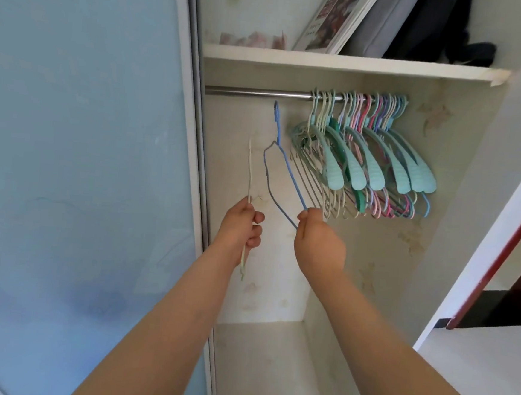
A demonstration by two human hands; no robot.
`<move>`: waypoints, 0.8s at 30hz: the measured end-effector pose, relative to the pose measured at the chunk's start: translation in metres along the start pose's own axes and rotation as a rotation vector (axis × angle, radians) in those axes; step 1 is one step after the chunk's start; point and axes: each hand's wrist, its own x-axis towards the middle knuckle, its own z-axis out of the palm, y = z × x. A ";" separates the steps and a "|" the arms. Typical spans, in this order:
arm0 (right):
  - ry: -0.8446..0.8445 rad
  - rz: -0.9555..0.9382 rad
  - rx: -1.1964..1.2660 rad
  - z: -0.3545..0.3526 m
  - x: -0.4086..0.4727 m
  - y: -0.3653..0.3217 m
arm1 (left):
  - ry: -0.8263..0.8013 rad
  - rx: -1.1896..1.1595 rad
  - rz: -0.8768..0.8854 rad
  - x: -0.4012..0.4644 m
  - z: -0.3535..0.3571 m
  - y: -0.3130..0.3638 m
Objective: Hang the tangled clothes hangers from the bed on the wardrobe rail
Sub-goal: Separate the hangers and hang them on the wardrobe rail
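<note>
A steel wardrobe rail (pixel 255 92) runs under a white shelf. Several pastel hangers (pixel 377 163) hang bunched on the rail's right half. My right hand (pixel 317 236) pinches the lower end of a thin blue wire hanger (pixel 289 174), whose hook points up just below the bare left part of the rail, not touching it. My left hand (pixel 243 227) grips a pale cream hanger (pixel 32 160), seen edge-on; it sticks up above the fist and down below it, left of the blue one.
A frosted blue sliding door (pixel 79 152) covers the wardrobe's left side, its frame right beside my left hand. The white shelf (pixel 341 62) above the rail carries a framed picture (pixel 335 19) and folded bags. The wardrobe floor (pixel 265 353) lies below.
</note>
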 end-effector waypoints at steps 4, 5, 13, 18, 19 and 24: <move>0.157 -0.022 0.003 -0.016 0.050 -0.011 | -0.009 0.075 0.088 0.016 0.021 0.033; 0.140 -0.016 0.007 -0.017 0.063 -0.012 | -0.012 0.082 0.082 0.019 0.026 0.039; 0.032 0.067 0.049 -0.007 0.102 -0.004 | -0.001 0.121 0.050 0.052 0.053 0.069; -0.120 0.142 0.000 -0.017 0.123 -0.006 | -0.010 0.043 0.040 0.071 0.068 0.084; -0.166 0.159 -0.029 -0.017 0.125 -0.004 | -0.013 0.008 0.025 0.076 0.071 0.087; -0.230 0.171 -0.231 -0.013 0.115 0.015 | -0.055 -0.087 -0.015 0.080 0.089 0.101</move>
